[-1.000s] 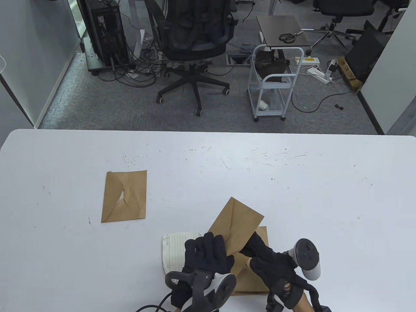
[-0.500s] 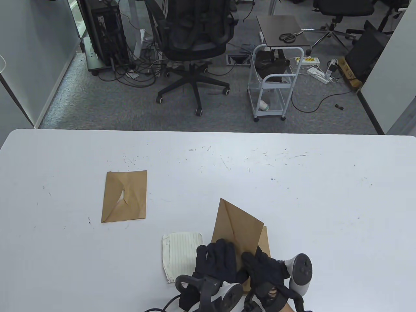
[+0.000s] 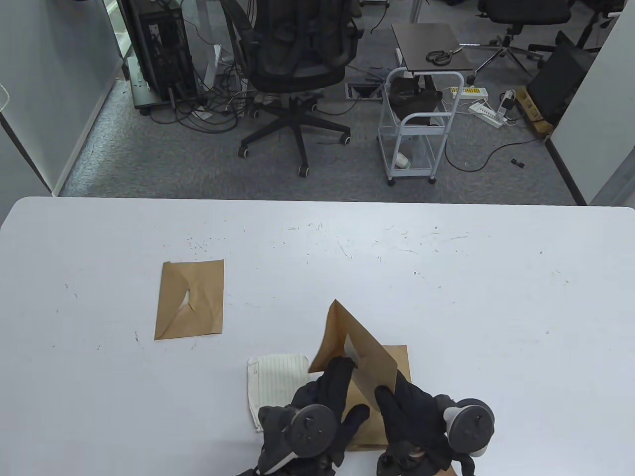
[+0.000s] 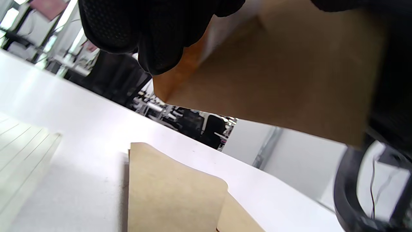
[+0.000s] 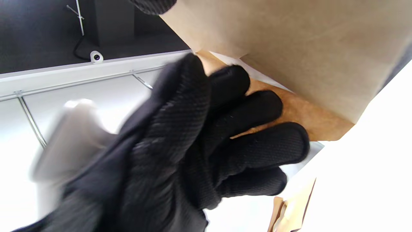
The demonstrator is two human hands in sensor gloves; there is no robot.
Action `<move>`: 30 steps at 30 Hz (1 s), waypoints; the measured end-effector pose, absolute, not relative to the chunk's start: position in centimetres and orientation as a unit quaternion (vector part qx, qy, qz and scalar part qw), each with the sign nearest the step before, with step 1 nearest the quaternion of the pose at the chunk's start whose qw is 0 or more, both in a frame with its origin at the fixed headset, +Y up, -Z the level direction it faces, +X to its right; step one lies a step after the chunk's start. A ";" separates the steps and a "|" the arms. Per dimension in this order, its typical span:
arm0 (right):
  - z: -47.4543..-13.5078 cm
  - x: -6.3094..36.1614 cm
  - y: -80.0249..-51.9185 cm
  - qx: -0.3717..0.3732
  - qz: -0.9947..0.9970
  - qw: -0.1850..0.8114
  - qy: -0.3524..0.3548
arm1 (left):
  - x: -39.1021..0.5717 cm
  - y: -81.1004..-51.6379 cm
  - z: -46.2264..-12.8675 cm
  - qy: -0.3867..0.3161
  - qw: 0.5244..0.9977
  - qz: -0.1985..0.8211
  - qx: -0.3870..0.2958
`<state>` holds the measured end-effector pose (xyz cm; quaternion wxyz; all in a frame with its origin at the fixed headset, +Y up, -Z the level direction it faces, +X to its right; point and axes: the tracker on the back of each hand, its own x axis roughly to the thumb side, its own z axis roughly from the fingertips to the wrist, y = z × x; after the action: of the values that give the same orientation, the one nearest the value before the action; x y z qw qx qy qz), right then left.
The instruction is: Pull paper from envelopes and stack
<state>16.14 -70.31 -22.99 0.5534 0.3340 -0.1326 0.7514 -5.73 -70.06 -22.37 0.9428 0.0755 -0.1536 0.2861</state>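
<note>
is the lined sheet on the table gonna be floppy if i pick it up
Probably floppy: the lined sheet looks thin, with curled edges. Likely light, so a push may slide or buckle it. It may tear easily; its bottom edge looks ragged.

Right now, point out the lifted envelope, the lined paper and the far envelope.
lifted envelope (image 3: 364, 354), table view, brown face.
lined paper (image 3: 275, 379), table view, ruled middle.
far envelope (image 3: 203, 297), table view, right half.
</note>
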 end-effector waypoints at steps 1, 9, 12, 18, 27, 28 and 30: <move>-23.1 16.0 -70.3 0.343 0.746 0.557 -0.124 | -6.5 -70.2 -22.9 -0.139 0.935 0.320 0.062; -24.6 16.8 -70.7 0.380 0.682 0.624 -0.030 | -9.4 -71.2 -25.4 -0.161 0.836 0.524 -0.038; -24.8 17.1 -70.8 0.363 0.694 0.622 -0.028 | -9.6 -71.5 -25.7 -0.167 0.794 0.582 -0.059; -24.6 16.9 -70.8 0.367 0.703 0.609 -0.027 | -10.1 -71.9 -26.0 -0.153 0.764 0.624 -0.065; -24.6 16.8 -70.7 0.354 0.715 0.603 -0.026 | -10.6 -71.8 -26.3 -0.141 0.758 0.633 -0.071; -24.6 16.9 -70.7 0.342 0.724 0.598 -0.031 | -10.6 -71.7 -26.2 -0.139 0.754 0.638 -0.069; -24.6 17.2 -70.6 0.319 0.738 0.593 -0.040 | -10.6 -71.5 -26.1 -0.145 0.756 0.635 -0.062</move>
<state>17.19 -70.64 -24.56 0.5933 0.3186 -0.0405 0.7382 -10.64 -71.50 -26.15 0.7563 -0.0618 -0.1454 0.6349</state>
